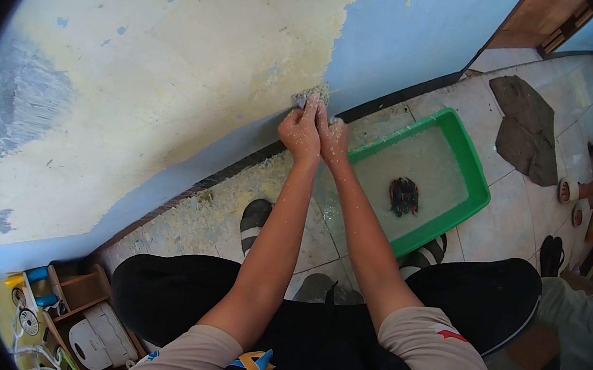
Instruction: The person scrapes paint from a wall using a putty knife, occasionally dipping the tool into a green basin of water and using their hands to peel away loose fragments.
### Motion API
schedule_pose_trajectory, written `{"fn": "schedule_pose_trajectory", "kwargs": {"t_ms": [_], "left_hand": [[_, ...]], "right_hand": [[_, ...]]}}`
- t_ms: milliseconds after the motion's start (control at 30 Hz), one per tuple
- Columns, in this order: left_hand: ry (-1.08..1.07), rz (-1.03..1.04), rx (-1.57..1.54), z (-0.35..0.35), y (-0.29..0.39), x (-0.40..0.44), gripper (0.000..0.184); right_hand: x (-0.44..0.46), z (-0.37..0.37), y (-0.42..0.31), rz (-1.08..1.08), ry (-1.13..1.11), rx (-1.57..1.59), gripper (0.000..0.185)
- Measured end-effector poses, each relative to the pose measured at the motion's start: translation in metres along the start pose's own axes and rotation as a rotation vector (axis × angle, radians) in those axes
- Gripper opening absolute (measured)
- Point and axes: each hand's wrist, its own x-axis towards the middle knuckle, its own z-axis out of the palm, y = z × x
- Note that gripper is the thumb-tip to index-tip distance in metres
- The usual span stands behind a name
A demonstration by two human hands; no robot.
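My left hand (299, 133) and my right hand (332, 138) are close together against the wall, fingers closed around what looks like a paint scraper (300, 100). Its handle is mostly hidden by my fingers. Pale, wet-looking paint scrapings (319, 92) gather at its edge, and flecks stick to both hands. The wall (204, 35) is stripped to a pale cream surface here, with light blue paint (408, 40) to the right. Beside my right forearm stands a green basin (472, 183) of cloudy water, with a dark, orange-tinged bundle (403, 197) in it.
Paint flakes (216, 212) litter the tiled floor along the wall base. A brown cloth (526, 127) lies beyond the basin. At right are another person's feet (575, 193) and dark sandals (552, 254). A wooden shelf (77, 281) stands at lower left.
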Motion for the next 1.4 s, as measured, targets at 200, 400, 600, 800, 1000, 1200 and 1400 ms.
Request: {"fn": "schedule_pose_trajectory", "kwargs": {"t_ms": [200,400,600,800,1000,1200,1400], "left_hand": [[0.016,0.077,-0.051,0.000,0.008,0.006,0.040],[-0.002,0.052,0.055,-0.005,-0.006,0.007,0.037],[-0.002,0.090,0.036,-0.006,0.018,-0.001,0.037],[0.015,-0.001,-0.025,-0.006,-0.007,-0.002,0.039],[-0.020,0.026,-0.040,-0.008,0.000,0.006,0.043],[0.003,0.003,0.043,-0.004,0.008,0.004,0.043],[-0.025,0.128,0.014,-0.005,0.023,0.008,0.043]], "right_hand": [[0.010,0.005,-0.004,-0.102,-0.027,0.042,0.068],[0.002,0.004,0.001,-0.028,-0.059,0.006,0.070],[0.002,0.001,-0.008,0.021,-0.096,0.005,0.070],[0.003,-0.003,0.019,0.030,-0.153,-0.025,0.073],[0.002,0.000,0.006,0.044,-0.150,0.090,0.075],[0.009,0.002,0.005,-0.011,-0.107,0.068,0.070],[0.003,-0.002,-0.022,-0.033,-0.131,0.139,0.070]]}}
